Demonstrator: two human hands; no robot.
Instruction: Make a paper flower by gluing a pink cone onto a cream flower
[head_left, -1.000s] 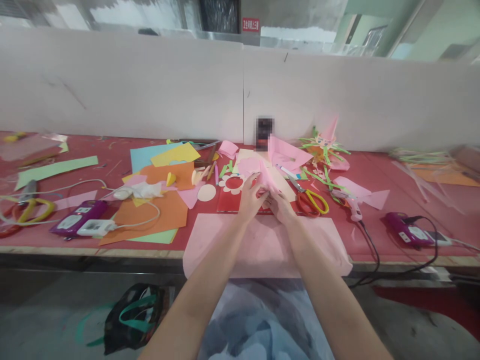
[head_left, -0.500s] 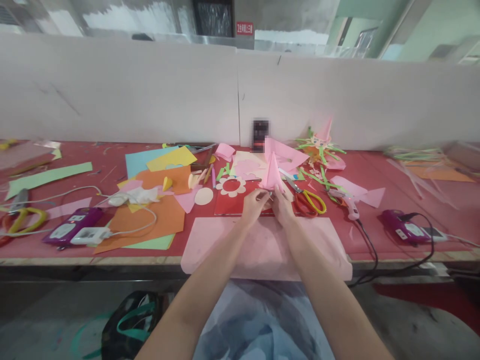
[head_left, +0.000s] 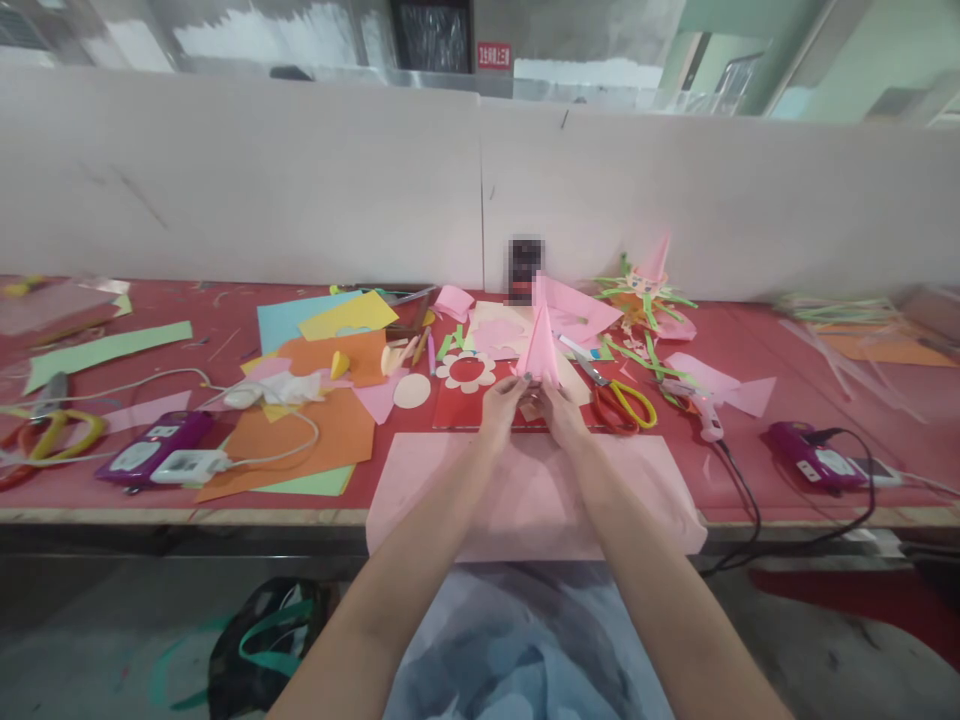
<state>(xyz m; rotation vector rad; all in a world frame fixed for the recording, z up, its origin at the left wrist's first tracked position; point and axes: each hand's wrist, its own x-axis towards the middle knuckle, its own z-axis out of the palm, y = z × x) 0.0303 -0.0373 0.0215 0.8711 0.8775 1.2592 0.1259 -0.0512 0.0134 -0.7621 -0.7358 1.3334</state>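
Note:
My left hand (head_left: 501, 408) and my right hand (head_left: 561, 415) meet over the middle of the red table, both pinching the base of a pink paper cone (head_left: 538, 347) that points upward. Under the hands lies a red card (head_left: 469, 402) with a white paper flower (head_left: 466, 371) on it. A large pink paper sheet (head_left: 525, 500) lies below my wrists and hangs over the table's front edge.
Red-and-yellow scissors (head_left: 619, 400) lie right of my hands, a glue gun (head_left: 697, 405) beyond them. Orange, yellow, blue and green sheets (head_left: 330, 425) cover the left. Purple devices (head_left: 154, 445) (head_left: 814, 462) with cables sit at both sides. A white partition (head_left: 300, 190) backs the table; a dark bag (head_left: 262, 640) lies on the floor.
The pink paper, loose and spread between my fingers a second ago, now stands as a narrow cone. Both hands have drawn close together at its base.

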